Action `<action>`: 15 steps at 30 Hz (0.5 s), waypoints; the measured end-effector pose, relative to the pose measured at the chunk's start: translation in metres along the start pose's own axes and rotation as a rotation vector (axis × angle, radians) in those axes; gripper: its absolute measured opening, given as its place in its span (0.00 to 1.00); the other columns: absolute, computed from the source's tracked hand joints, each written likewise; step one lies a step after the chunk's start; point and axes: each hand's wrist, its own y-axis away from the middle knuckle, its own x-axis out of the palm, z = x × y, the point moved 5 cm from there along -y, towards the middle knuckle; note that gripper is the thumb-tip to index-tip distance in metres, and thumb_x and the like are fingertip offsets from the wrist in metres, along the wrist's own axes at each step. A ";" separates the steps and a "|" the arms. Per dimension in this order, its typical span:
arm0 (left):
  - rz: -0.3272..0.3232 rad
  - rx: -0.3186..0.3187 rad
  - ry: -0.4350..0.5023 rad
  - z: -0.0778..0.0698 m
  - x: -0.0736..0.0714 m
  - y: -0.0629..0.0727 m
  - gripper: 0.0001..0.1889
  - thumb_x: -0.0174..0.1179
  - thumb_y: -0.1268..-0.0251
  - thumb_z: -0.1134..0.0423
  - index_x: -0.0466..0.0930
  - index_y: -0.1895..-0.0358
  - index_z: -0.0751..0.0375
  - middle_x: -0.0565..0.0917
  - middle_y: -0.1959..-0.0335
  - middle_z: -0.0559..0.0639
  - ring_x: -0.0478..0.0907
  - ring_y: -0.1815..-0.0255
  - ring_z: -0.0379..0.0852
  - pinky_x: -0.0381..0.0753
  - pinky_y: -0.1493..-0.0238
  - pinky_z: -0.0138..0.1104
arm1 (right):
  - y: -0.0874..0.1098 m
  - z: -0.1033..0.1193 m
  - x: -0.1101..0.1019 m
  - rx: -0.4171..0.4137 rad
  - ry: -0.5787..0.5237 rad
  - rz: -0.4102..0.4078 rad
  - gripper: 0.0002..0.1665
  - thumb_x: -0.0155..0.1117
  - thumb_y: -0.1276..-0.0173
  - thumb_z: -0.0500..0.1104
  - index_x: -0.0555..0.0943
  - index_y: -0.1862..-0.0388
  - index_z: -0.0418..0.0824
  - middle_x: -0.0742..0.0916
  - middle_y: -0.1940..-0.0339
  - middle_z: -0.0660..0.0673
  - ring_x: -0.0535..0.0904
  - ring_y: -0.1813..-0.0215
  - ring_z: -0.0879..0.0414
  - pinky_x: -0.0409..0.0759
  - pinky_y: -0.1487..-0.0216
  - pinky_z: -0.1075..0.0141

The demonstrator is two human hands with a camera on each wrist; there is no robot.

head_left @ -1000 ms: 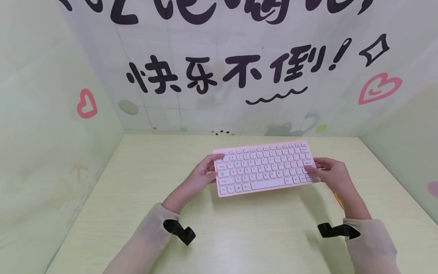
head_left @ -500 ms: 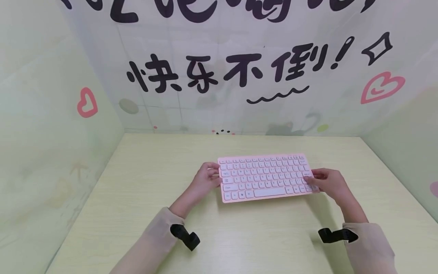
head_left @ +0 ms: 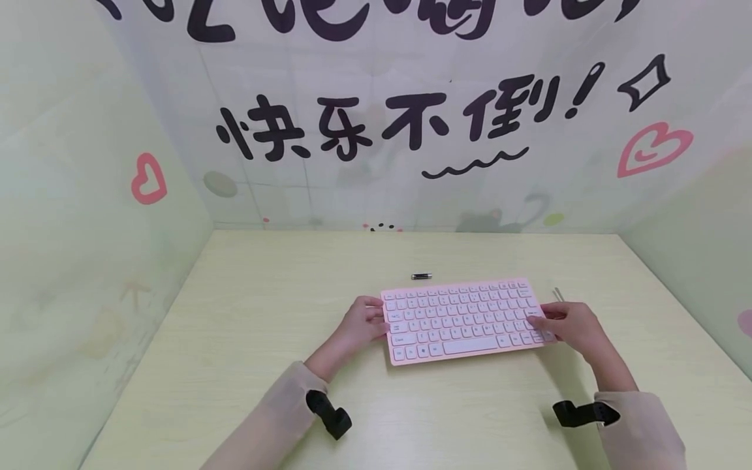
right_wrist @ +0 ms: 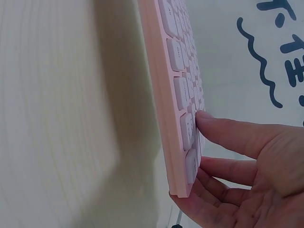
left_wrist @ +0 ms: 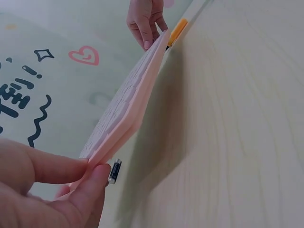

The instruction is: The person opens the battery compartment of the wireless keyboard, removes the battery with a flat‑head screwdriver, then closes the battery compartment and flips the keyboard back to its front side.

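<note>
A pink keyboard [head_left: 464, 320] with white keys is held by both hands, keys facing up and toward me. Its left end is pinched between thumb and fingers of my left hand [head_left: 362, 321]. My right hand [head_left: 576, 326] grips the right end, thumb on the keys and fingers underneath. In the left wrist view the keyboard [left_wrist: 123, 109] is tilted and casts a shadow on the table. A small black and silver battery [head_left: 421, 276] lies just behind it. Mostly hidden by the right hand is a screwdriver, its orange handle [left_wrist: 178, 31] showing in the left wrist view.
The pale wooden table [head_left: 264, 294] stretches around both arms. A printed white backdrop [head_left: 352, 196] rises at its far edge, with side panels at left and right. Black camera mounts [head_left: 329, 414] stick out from the sleeves.
Both hands have brought the keyboard down and nearer to me, slightly to the right. The battery and the screwdriver's metal shaft have come into view behind it. The grips look unchanged.
</note>
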 end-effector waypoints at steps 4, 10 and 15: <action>-0.009 -0.016 0.001 0.002 0.002 -0.004 0.23 0.52 0.41 0.82 0.57 0.42 0.75 0.70 0.44 0.71 0.75 0.50 0.58 0.78 0.57 0.37 | -0.001 -0.004 0.000 0.017 0.014 0.007 0.39 0.67 0.42 0.51 0.69 0.45 0.20 0.80 0.56 0.30 0.74 0.63 0.49 0.75 0.68 0.65; -0.036 -0.029 0.005 0.002 0.004 -0.012 0.24 0.52 0.42 0.81 0.58 0.42 0.74 0.71 0.44 0.68 0.75 0.49 0.57 0.78 0.57 0.36 | -0.004 -0.009 0.002 0.030 0.013 0.013 0.39 0.67 0.43 0.51 0.70 0.46 0.20 0.80 0.57 0.30 0.75 0.64 0.50 0.76 0.69 0.65; -0.084 -0.045 -0.002 0.003 0.004 -0.018 0.22 0.53 0.42 0.80 0.62 0.43 0.74 0.73 0.46 0.67 0.76 0.52 0.54 0.78 0.58 0.35 | -0.007 -0.014 0.004 0.043 0.012 0.020 0.40 0.67 0.43 0.51 0.70 0.46 0.20 0.80 0.58 0.31 0.75 0.66 0.52 0.76 0.70 0.65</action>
